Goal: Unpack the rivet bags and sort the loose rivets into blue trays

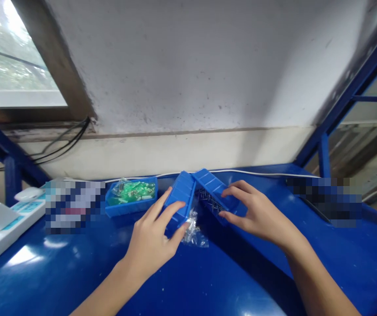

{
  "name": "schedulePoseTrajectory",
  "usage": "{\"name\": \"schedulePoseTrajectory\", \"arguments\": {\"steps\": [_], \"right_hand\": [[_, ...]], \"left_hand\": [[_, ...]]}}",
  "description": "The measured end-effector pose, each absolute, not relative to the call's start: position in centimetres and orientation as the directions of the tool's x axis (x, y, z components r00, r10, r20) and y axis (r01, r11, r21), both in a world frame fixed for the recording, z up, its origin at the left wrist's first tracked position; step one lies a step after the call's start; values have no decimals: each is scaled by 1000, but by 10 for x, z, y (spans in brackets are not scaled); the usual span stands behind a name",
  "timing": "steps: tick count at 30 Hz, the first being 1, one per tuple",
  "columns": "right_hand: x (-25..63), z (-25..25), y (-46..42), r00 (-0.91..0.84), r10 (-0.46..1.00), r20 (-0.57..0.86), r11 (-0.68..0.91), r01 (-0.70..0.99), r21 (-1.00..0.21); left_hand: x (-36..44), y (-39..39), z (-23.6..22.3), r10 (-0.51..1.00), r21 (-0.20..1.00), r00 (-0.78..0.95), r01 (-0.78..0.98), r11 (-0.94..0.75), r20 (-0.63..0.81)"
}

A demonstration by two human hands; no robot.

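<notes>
My left hand (151, 232) is closed around a blue plastic bin (182, 191), which is tilted on its side so that its inside is turned away from view. Fingers and thumb of my right hand (264, 215) grip a second blue bin (210, 180), also tipped over. Dark, thin screws or nails (211, 202) show inside this right bin. The far ends of both bins meet or nearly meet. Below and between them, a crumpled clear plastic bag (195, 239) lies on the blue table (188, 281); its contents are hard to make out.
A third blue bin (132, 208) holds green pieces in clear plastic. Farther left lie a white power strip (1, 232) with plugs and a blurred-out item (75, 206). Another blurred dark item (329, 199) is at right. A white cable (247, 172) runs along the wall.
</notes>
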State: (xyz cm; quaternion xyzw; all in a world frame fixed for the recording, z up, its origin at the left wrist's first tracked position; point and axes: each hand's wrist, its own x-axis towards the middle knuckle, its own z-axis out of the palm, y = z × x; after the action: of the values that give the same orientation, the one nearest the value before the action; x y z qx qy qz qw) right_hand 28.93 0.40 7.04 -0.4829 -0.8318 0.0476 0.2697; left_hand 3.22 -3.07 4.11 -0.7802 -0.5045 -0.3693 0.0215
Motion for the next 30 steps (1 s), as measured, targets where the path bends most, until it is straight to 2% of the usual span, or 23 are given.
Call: {"name": "schedulePoseTrajectory", "arguments": {"steps": [5, 12, 17, 25, 30], "right_hand": [[301, 69, 7, -436, 809, 395, 564, 765, -311], [305, 66, 10, -445, 802, 398, 570, 771, -285], [302, 58, 19, -414, 815, 405, 558, 750, -356], [293, 32, 49, -235, 767, 597, 518, 777, -359], [286, 21, 69, -240, 711, 661, 552, 772, -314]], "left_hand": [[25, -37, 45, 813, 499, 117, 737, -455, 570], [20, -35, 50, 711, 441, 45, 757, -482, 701], [18, -35, 54, 687, 443, 29, 745, -499, 726], [13, -33, 57, 637, 428, 16, 727, -537, 771], [8, -30, 54, 620, 469, -80, 731, -496, 781]]}}
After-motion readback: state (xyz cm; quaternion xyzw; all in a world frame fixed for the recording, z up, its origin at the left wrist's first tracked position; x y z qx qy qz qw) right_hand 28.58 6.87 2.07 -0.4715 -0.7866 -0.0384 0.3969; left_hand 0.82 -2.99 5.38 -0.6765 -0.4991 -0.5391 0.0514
